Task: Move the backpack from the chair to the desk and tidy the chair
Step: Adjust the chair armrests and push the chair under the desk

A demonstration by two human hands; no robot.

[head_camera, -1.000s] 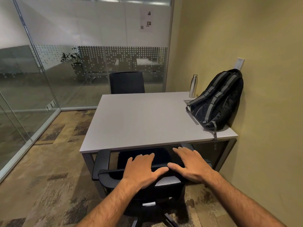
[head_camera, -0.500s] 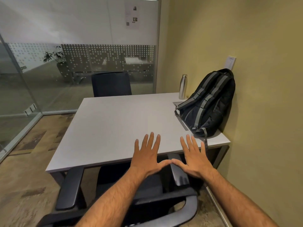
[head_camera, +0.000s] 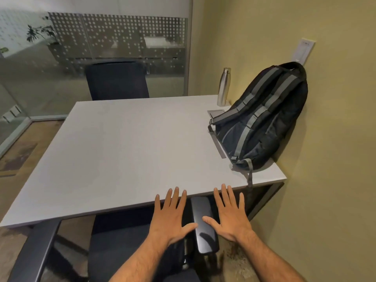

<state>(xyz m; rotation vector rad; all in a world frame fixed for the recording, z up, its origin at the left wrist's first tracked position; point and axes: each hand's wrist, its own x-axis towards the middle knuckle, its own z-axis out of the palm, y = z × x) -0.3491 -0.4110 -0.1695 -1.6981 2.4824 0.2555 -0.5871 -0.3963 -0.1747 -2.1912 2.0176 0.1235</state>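
**Dim, warm indoor light with wide-angle bending at the edges**

The room is evenly but dimly lit, with a yellowish cast. The pale grey rectangular desk top [head_camera: 130, 151] is the brightest surface and shows no hard glare. The black backpack with grey straps [head_camera: 264, 123] throws a soft shadow on the olive-yellow wall [head_camera: 325, 139] behind it. A faint sheen lies on the glossy dark chair armrest [head_camera: 204, 222]. Straight lines bow toward the frame edges. The frosted dotted glass partition [head_camera: 114, 39] looks soft and slightly smeared.

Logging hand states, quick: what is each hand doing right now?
Left hand: open, fingers spread, holding nothing.
Right hand: open, fingers spread, holding nothing, beside the black chair armrest.
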